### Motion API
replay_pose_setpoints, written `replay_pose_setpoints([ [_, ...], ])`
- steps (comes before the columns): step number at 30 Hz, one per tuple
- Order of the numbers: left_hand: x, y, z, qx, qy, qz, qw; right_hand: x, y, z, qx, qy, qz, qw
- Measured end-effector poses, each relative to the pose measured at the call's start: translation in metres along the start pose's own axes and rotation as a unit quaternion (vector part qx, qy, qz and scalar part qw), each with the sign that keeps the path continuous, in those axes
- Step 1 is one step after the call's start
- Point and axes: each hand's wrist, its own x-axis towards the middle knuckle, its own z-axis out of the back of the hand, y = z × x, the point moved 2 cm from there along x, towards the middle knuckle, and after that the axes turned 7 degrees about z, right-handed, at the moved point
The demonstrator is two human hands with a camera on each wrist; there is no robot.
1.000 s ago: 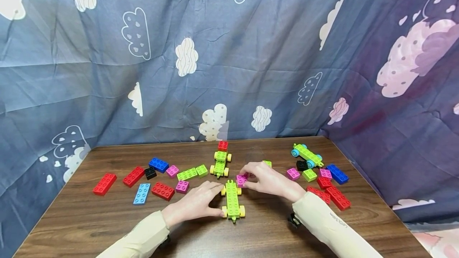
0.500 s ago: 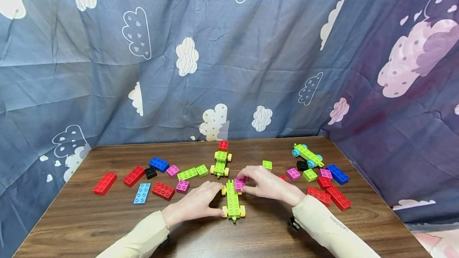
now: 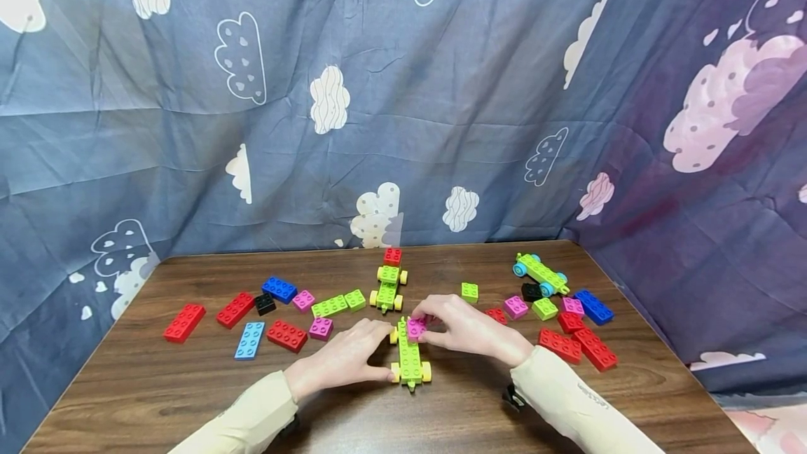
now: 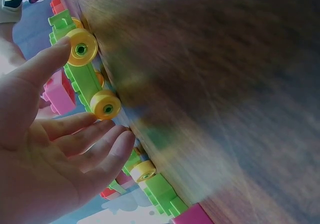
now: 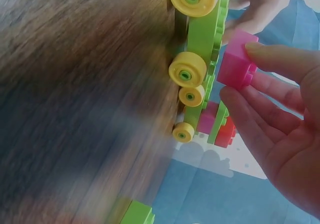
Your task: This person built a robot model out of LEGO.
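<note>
My right hand (image 3: pixel 466 328) pinches a magenta toy building brick (image 3: pixel 415 329) between thumb and fingers. In the right wrist view this brick (image 5: pixel 234 66) is held slightly tilted, close over the far end of a lime-green wheeled base (image 3: pixel 410 364). The base has yellow wheels and stands lengthwise in front of me. My left hand (image 3: pixel 347 357) lies along its left side, fingers extended. In the left wrist view the thumb touches the near yellow wheel (image 4: pixel 81 47), and the index fingertip is right at the other wheel (image 4: pixel 105 104).
Beyond the base stands another green wheeled car (image 3: pixel 387 294) with a red brick (image 3: pixel 392 256) on top. Loose bricks lie left, among them a light blue brick (image 3: pixel 249 340). More lie right, near a green base with blue wheels (image 3: pixel 541 273). A patterned curtain (image 3: pixel 403 125) hangs behind the table.
My right hand has moved left with the magenta brick, from beside the base to over its far end. The left hand has stayed in place.
</note>
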Motion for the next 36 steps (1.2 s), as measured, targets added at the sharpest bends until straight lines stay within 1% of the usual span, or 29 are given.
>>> replay_pose_setpoints([
  [7,0.0,-0.001,0.001,-0.003,0.004,0.002,1.0,0.001,-0.001,-0.002,0.009,0.003,-0.004,0.9999],
  [23,-0.001,-0.001,0.001,0.002,-0.003,-0.002,1.0,0.003,-0.002,-0.009,0.013,-0.004,0.008,0.9999],
  [36,0.0,0.0,0.001,0.007,-0.008,-0.006,0.9999,0.006,-0.001,-0.01,0.01,-0.001,0.006,0.9999],
])
